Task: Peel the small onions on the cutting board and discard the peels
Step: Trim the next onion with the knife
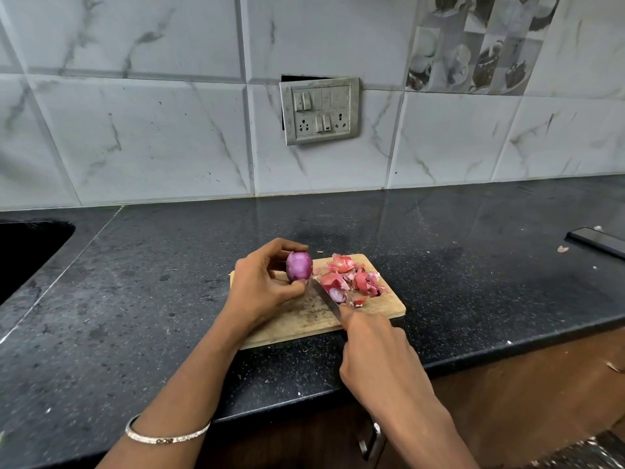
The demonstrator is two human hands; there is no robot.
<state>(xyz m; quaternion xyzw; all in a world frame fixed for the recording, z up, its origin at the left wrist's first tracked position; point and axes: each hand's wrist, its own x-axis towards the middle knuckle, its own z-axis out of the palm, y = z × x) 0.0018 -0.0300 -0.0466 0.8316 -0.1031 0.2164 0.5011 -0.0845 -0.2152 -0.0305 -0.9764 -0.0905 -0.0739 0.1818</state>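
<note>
Head view: centre frame, left hand (267,286) grip clamped on 1 peeled onion (299,266) over the left end of the cutting board (297,324). Knife (326,298) blade beside peel pile (358,279). Right hand (375,353) grip closed round knife handle, lower centre-right.

Pinching a peeled onion (299,265) in the left hand (267,289) over the board (297,328) on the desk (162,299), gripping a knife (325,298) in the right hand (375,353), blade beside the peels (353,275).
</note>
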